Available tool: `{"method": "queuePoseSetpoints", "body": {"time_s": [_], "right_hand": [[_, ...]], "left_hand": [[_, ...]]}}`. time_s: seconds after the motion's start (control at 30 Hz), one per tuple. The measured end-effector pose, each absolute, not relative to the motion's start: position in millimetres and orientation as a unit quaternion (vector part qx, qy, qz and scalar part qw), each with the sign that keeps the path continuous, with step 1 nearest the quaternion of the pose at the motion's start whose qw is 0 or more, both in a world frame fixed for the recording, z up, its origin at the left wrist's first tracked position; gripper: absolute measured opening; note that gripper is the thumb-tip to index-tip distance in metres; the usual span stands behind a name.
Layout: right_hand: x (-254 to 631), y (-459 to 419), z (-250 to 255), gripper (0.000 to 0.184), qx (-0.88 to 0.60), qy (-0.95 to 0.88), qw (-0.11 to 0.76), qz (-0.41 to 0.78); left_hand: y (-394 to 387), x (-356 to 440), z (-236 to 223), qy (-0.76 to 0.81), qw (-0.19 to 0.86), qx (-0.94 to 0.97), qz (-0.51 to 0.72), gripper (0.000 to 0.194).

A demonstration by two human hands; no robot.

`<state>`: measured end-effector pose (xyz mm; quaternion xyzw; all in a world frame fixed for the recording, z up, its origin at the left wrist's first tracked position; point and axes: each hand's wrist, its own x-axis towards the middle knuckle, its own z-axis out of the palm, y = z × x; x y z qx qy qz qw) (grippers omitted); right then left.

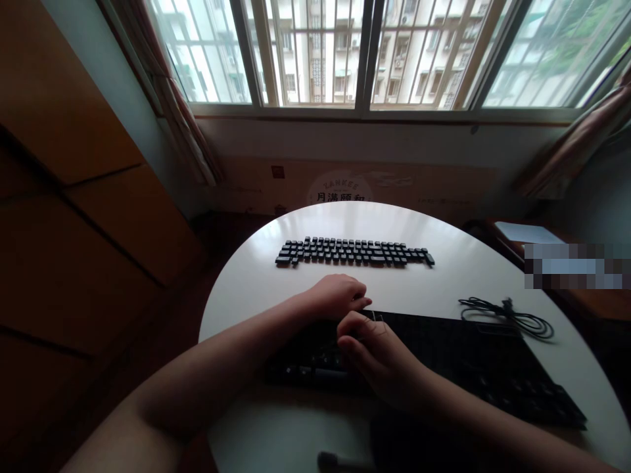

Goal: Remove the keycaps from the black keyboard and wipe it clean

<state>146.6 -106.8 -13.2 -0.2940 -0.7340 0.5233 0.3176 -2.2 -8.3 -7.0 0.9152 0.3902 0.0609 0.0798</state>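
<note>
A black keyboard (434, 355) lies at a slant on the round white table, with many of its keycaps off and several still on along its near and right sides. My right hand (374, 348) is above its middle, fingers curled around a wire keycap puller (378, 318) whose thin metal loops stick out past the knuckles. Close by, my left hand (340, 293) hovers at the keyboard's far edge with its fingers pinched together; whatever they hold is hidden. Beyond both hands, loose black keycaps (352, 251) stand in keyboard-like rows.
The white table (246, 282) has a curved far edge. A coiled black cable (513, 316) lies at the right. A dark object (340, 460) sits at the near edge, partly cut off. A wooden cabinet (89, 217) stands left; windows (365, 52) are ahead.
</note>
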Motion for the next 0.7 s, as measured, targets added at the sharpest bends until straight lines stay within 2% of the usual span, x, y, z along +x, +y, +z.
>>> {"method": "queuePoseSetpoints", "body": {"time_s": [0.33,0.5,0.7], "right_hand": [[134.7,-106.8,-12.3,0.018,-0.31,-0.747,0.281,0.516],[136.5,-108.1,-14.9,0.019,-0.292,-0.772,0.306,0.475],[135.0,-107.0,-17.7,0.02,-0.311,-0.755,0.297,0.494]], "left_hand": [[-6.9,-0.9,-8.7,0.396,0.086,0.913,0.049,0.036],[-7.1,-1.6,-8.7,0.396,0.086,0.913,0.051,0.035],[-5.1,-2.7,-12.7,0.389,0.078,0.916,0.054,0.036]]}}
